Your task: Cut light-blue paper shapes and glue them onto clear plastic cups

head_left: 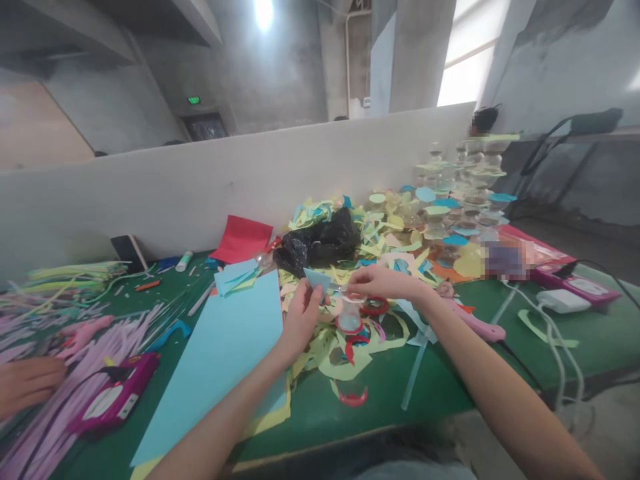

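Observation:
My left hand [306,310] pinches a small light blue paper piece [318,280] over the middle of the green table. Close beside it on the right, my right hand [373,281] has its fingers pressed together near the paper; what they hold is too small to make out. Just below my right hand stands a clear plastic piece [350,319] with a red rim. Yellow-green paper scraps [345,363] lie around and beneath it. Large light blue sheets [235,347] lie under my left forearm.
A black plastic bag [320,243] lies among scraps behind my hands. Stacked clear cups with paper discs [475,180] rise at back right. A pink glue gun [475,323] with a cord lies right. Another person's hand [33,383] rests at far left by purple stems [125,333].

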Available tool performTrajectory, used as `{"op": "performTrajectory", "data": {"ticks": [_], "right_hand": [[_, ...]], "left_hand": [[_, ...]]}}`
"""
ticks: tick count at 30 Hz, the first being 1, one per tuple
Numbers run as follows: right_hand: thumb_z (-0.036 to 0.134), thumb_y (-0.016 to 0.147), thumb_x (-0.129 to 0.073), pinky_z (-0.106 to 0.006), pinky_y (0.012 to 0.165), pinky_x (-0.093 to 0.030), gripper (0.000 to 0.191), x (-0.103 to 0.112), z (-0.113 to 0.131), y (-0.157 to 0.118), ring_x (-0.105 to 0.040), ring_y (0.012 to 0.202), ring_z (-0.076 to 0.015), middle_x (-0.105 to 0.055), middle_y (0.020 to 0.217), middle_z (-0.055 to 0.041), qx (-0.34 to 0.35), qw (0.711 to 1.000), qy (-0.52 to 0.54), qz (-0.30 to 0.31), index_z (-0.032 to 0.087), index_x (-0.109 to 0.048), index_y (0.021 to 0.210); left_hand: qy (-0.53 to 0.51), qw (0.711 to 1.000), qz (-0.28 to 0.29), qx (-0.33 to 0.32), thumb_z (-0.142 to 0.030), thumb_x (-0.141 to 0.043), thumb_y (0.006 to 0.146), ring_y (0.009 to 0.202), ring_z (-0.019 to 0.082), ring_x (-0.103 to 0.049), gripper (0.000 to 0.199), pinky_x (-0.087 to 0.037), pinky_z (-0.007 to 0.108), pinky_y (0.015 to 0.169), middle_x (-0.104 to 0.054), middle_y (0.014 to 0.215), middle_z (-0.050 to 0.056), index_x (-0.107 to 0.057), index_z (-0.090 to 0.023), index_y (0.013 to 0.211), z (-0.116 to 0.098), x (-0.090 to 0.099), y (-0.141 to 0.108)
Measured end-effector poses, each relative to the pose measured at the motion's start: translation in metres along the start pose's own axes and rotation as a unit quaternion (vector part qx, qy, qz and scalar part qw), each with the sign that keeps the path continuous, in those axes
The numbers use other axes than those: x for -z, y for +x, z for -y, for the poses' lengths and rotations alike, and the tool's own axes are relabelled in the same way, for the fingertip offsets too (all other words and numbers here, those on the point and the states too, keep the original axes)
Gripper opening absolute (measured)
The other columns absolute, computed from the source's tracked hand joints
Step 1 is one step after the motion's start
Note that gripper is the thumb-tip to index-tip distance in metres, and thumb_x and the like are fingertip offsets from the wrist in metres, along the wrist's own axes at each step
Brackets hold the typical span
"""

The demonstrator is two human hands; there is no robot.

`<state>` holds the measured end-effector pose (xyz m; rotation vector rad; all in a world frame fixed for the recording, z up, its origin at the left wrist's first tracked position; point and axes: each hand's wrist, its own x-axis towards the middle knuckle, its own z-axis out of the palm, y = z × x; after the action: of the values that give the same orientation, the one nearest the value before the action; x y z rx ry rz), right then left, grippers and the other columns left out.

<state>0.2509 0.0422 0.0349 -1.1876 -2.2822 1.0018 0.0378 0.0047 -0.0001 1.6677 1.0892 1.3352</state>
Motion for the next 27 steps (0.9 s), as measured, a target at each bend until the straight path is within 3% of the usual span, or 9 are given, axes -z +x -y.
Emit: {"op": "performTrajectory", "data": {"ticks": [5, 10, 13, 19, 23, 27], "right_hand": [[0.049, 0.085, -0.052, -0.023, 0.05, -0.029, 0.04, -0.021, 0.004, 0.012, -0.041, 0.052, -0.0103, -0.057, 0.064, 0.0007, -0.015, 0.997, 0.006, -0.072, 0.018, -0.071, 0.1], [0.036, 0.085, -0.049, -0.024, 0.05, -0.03, 0.033, -0.04, 0.01, 0.016, -0.039, 0.051, -0.0102, -0.06, 0.068, -0.0001, 0.022, 0.997, 0.028, -0.073, 0.018, -0.072, 0.102], [0.034, 0.085, -0.047, -0.024, 0.049, -0.026, 0.035, -0.045, 0.012, 0.017, -0.033, 0.049, -0.0094, -0.054, 0.061, 0.0019, 0.013, 0.997, 0.035, -0.072, 0.017, -0.072, 0.103], [0.032, 0.085, -0.044, -0.024, 0.053, -0.028, 0.033, -0.053, 0.019, 0.02, -0.036, 0.054, -0.0103, -0.056, 0.067, 0.0005, 0.022, 0.991, 0.061, -0.113, 0.015, -0.072, 0.093], [0.033, 0.086, -0.045, -0.024, 0.052, -0.027, 0.032, -0.058, 0.022, 0.021, -0.032, 0.05, -0.01, -0.05, 0.059, 0.0026, 0.006, 0.99, 0.087, -0.115, 0.015, -0.07, 0.093], [0.031, 0.085, -0.045, -0.024, 0.052, -0.027, 0.028, -0.06, 0.018, 0.024, -0.032, 0.052, -0.0101, -0.048, 0.061, 0.003, 0.007, 0.987, 0.109, -0.118, 0.016, -0.068, 0.091]], "left_hand": [[0.02, 0.997, -0.076, -0.009, -0.043, -0.048, 0.091, 0.066, 0.012, -0.053, 0.024, -0.042, 0.025, 0.068, -0.057, 0.072, -0.002, -0.048, -0.02, 0.084, 0.003, 0.009, 0.006], [0.019, 0.992, -0.122, -0.033, -0.041, -0.048, 0.091, 0.066, 0.013, -0.054, 0.023, -0.043, 0.025, 0.069, -0.057, 0.071, -0.002, -0.046, -0.021, 0.081, 0.001, 0.014, 0.009], [0.025, 0.991, -0.117, -0.054, -0.042, -0.048, 0.092, 0.067, 0.013, -0.055, 0.022, -0.043, 0.025, 0.07, -0.059, 0.073, -0.001, -0.047, -0.021, 0.084, -0.002, 0.012, 0.007], [0.061, 0.994, -0.06, -0.07, -0.045, -0.045, 0.093, 0.066, 0.013, -0.054, 0.026, -0.042, 0.025, 0.066, -0.06, 0.078, 0.001, -0.051, -0.02, 0.087, 0.002, 0.01, 0.0], [0.142, 0.986, -0.042, -0.077, -0.041, -0.045, 0.093, 0.074, 0.015, -0.056, 0.024, -0.042, 0.026, 0.067, -0.06, 0.081, 0.002, -0.055, -0.02, 0.093, 0.014, 0.013, 0.003], [0.227, 0.966, -0.022, -0.124, -0.036, -0.046, 0.093, 0.079, 0.016, -0.055, 0.018, -0.043, 0.028, 0.071, -0.058, 0.085, 0.002, -0.056, -0.021, 0.094, 0.027, 0.016, 0.007]]}}
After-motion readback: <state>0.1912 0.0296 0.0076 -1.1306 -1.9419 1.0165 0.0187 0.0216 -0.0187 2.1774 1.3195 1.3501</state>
